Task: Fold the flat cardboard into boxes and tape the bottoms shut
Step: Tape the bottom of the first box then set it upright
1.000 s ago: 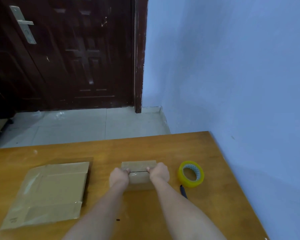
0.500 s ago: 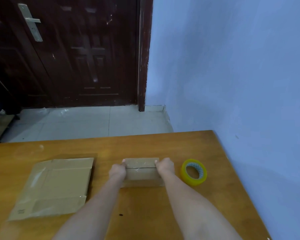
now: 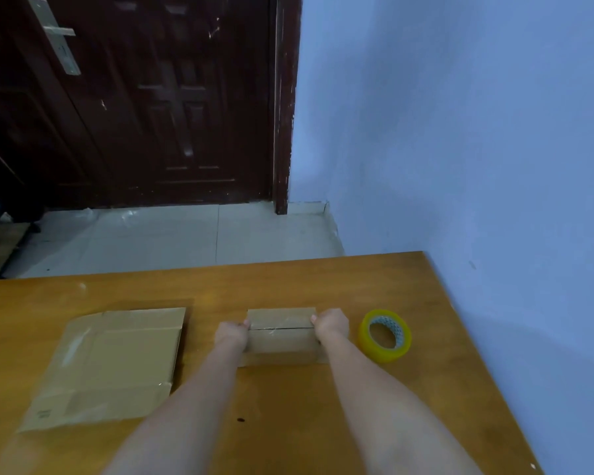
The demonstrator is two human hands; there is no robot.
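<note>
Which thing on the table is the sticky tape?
Find the wooden table beside the blue wall. Right of the small box held between both hands sits the tape roll. It is the only round, yellow thing; everything else there is flat brown cardboard.

A second ago both hands pressed on top of the small box (image 3: 281,332). Now the left hand (image 3: 231,333) and right hand (image 3: 330,324) grip its two ends.

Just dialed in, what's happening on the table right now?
A person holds a small folded box on the wooden table, left hand and right hand gripping its two ends, flaps meeting on top. A yellow tape roll lies right of it, flat cardboard to the left.
</note>
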